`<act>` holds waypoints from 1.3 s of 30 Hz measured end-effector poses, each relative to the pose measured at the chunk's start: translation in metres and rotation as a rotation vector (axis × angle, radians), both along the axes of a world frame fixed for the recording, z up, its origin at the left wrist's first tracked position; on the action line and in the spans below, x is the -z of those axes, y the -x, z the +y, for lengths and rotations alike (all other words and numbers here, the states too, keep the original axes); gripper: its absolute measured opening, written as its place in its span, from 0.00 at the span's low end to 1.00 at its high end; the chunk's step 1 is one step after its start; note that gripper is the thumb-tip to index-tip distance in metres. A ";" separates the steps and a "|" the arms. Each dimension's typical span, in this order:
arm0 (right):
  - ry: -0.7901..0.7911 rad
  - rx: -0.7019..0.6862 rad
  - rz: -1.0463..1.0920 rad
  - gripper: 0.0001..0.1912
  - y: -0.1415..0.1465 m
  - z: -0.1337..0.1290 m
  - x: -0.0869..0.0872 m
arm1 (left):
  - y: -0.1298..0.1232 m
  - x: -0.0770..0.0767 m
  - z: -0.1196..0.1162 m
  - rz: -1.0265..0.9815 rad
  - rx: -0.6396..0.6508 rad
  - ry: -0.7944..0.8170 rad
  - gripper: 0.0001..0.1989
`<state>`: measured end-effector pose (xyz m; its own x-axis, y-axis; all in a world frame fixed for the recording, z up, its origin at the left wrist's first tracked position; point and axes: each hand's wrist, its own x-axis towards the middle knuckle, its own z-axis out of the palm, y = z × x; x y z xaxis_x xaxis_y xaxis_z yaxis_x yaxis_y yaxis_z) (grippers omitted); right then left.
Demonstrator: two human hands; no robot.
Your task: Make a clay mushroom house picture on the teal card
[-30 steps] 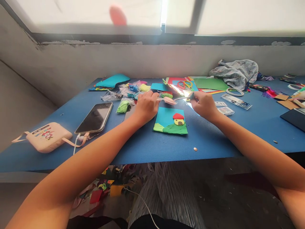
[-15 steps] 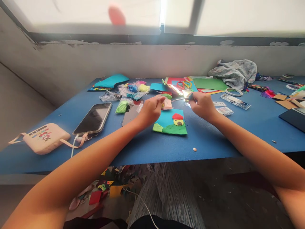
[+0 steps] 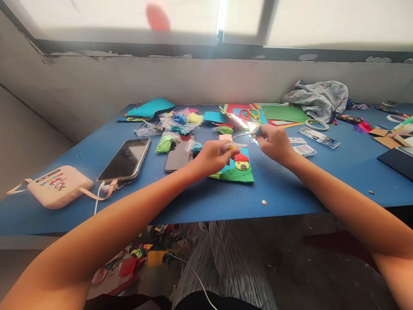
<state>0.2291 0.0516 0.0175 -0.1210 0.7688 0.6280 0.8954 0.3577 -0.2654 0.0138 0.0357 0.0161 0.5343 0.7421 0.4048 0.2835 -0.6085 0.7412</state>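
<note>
My left hand [image 3: 214, 157] is closed on a small clear plastic bag [image 3: 237, 146] with something yellow in it, just over the left part of a picture card [image 3: 241, 175]. This card has a blue ground, green clay hills and a yellow clay house with a red roof. In my right hand [image 3: 275, 142] is a thin greyish tool [image 3: 242, 134] pointing left, its dark blue-green end between the fingers. A pale pink clay block [image 3: 225, 137] lies behind the card. Wrapped green clay [image 3: 223, 129] sits farther back.
To the left are a phone [image 3: 125, 160], a pink power bank [image 3: 61, 186] with a cable and a grey flat device [image 3: 177, 158]. Behind lie bagged clays [image 3: 182, 119], scissors [image 3: 250, 114] and coloured paper [image 3: 284, 113]. A tape roll [image 3: 316, 125] is at right.
My left hand has moved toward me and slightly right, over the card, with the clear bag now showing. Blue clay in plastic shows on the grey device. My right hand stays nearly still.
</note>
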 end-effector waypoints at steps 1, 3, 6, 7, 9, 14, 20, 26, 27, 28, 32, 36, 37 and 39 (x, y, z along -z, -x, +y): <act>-0.001 0.000 0.001 0.07 0.000 0.000 0.000 | 0.000 0.000 0.000 0.004 0.005 0.006 0.15; -0.005 -0.002 0.005 0.07 0.000 0.000 0.001 | 0.001 -0.001 0.001 0.004 0.007 -0.013 0.15; -0.009 -0.006 0.007 0.07 -0.001 0.001 0.002 | 0.002 -0.001 0.000 0.028 0.002 -0.051 0.14; -0.010 -0.008 0.007 0.07 -0.001 0.001 0.002 | 0.002 -0.002 0.000 0.041 0.001 -0.056 0.15; -0.009 -0.010 0.007 0.06 -0.001 0.001 0.002 | 0.002 -0.002 -0.001 0.066 0.000 -0.060 0.15; -0.007 -0.012 0.008 0.06 -0.001 0.001 0.002 | 0.002 -0.004 -0.002 0.111 -0.006 -0.154 0.16; -0.001 -0.013 0.009 0.06 -0.001 0.001 0.001 | 0.005 -0.006 -0.002 0.151 -0.002 -0.199 0.14; 0.012 -0.006 0.005 0.06 0.000 0.000 0.000 | 0.005 -0.009 -0.002 0.164 -0.072 -0.220 0.13; 0.015 -0.006 0.004 0.06 0.000 0.000 0.000 | 0.004 -0.009 -0.003 0.165 -0.083 -0.210 0.15; 0.017 -0.005 0.003 0.06 0.000 0.000 0.000 | 0.004 -0.009 -0.003 0.163 -0.094 -0.196 0.17; 0.025 -0.005 0.001 0.06 0.000 -0.001 0.000 | 0.003 -0.008 -0.004 0.094 -0.147 -0.112 0.26; 0.033 0.001 -0.001 0.07 0.000 -0.001 0.000 | 0.003 -0.007 -0.003 -0.009 -0.130 0.019 0.27; 0.034 0.002 -0.001 0.07 0.000 -0.001 0.000 | 0.003 -0.007 -0.003 -0.026 -0.114 0.065 0.26; 0.035 0.002 0.000 0.07 0.000 -0.001 0.000 | 0.001 -0.008 -0.002 -0.058 -0.095 0.158 0.21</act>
<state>0.2294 0.0508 0.0173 -0.1194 0.7907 0.6004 0.8962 0.3461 -0.2775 0.0132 0.0335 0.0238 0.4379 0.8450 0.3068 0.2884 -0.4553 0.8423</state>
